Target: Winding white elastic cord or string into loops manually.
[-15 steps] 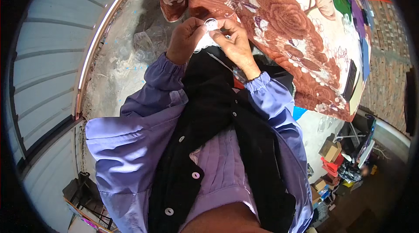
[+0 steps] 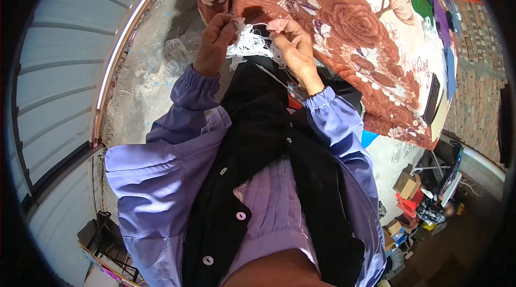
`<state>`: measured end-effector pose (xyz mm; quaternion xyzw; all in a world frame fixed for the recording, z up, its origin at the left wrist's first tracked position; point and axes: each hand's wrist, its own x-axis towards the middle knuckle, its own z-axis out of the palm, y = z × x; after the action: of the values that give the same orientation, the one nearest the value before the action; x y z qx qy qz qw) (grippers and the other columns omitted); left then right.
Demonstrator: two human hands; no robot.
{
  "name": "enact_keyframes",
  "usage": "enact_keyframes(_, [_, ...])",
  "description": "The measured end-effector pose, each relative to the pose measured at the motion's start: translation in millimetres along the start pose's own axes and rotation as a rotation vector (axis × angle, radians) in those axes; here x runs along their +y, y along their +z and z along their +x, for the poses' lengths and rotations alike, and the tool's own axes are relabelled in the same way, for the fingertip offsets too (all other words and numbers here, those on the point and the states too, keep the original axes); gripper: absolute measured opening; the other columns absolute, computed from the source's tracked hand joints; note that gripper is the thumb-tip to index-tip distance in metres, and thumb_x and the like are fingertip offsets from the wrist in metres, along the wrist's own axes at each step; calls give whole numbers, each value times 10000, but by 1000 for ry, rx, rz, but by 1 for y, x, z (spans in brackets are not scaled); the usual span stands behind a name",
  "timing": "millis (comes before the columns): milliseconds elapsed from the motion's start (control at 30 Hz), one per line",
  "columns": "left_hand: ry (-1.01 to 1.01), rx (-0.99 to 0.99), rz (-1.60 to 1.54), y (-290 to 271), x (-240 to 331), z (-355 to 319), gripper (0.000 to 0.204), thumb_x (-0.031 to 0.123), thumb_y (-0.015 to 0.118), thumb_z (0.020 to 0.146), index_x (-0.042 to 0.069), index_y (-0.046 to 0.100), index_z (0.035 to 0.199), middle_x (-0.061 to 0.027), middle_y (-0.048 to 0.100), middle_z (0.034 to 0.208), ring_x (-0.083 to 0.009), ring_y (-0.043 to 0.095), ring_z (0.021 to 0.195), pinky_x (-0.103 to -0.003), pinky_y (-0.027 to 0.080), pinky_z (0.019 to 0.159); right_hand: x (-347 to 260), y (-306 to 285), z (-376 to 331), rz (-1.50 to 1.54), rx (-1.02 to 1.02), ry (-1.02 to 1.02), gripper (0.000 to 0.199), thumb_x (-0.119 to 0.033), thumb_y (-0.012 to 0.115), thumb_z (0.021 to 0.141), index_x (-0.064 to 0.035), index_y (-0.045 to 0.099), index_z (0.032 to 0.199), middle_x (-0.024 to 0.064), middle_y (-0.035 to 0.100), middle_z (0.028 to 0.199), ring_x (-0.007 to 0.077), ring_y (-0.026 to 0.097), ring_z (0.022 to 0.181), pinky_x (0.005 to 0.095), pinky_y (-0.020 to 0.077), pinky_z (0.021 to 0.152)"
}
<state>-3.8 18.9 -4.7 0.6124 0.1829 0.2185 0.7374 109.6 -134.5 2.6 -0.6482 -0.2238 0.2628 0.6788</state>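
A loose tangle of thin white cord (image 2: 250, 44) hangs between my hands, over my black-clad lap. My left hand (image 2: 215, 45) is closed, thumb and fingers pinching part of the cord with a small whitish bit at the fingertips. Across from it, my right hand (image 2: 293, 48) pinches a strand that arches over towards the left hand. Many loops droop below and between the two hands. Whether a separate small piece is fixed to the cord at my left fingertips is too small to tell.
Ahead and to the right lies a brown and cream flowered blanket (image 2: 355, 23), with a dark flat object (image 2: 431, 99) on its edge. Clear plastic (image 2: 174, 50) lies on the concrete floor at left. Cardboard boxes (image 2: 407, 186) and clutter stand at lower right.
My hands have moved apart, the left one leftward and the right one slightly right. The white cord, bunched between the fingers before, now spreads in loose loops with a strand drawn out between them.
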Motion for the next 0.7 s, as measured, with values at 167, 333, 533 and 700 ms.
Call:
enact_keyframes(167, [-103,-148,-151,6,0,-1,143,163,496,955,50,560,1014,39,540,793,-36,451,661,-191,369,588,5,7,-8,-64,-194,148,133,-20,603,865,-6,606,997,2,621,934,70,551,851,228,442,771])
enact_keyframes(333, [-186,20,-306,-7,-16,3,133,144,510,947,58,565,1032,40,555,814,-27,474,686,-173,364,593,-4,4,-8,15,-167,193,65,-75,598,880,-36,616,930,-43,592,787,22,488,683,184,377,600])
enact_keyframes(533, [200,354,338,-23,-21,5,178,146,596,892,31,584,1028,-17,595,866,-96,538,751,-241,439,656,-13,2,-8,83,-137,254,72,-77,615,879,-11,630,903,-23,605,801,50,515,728,205,408,671])
enact_keyframes(700, [283,111,481,-2,-24,-6,229,117,674,789,-2,616,977,-116,610,898,-211,582,809,-315,462,724,-12,6,-8,111,-136,250,67,-86,601,873,-37,627,909,-37,594,763,23,486,632,180,375,571])
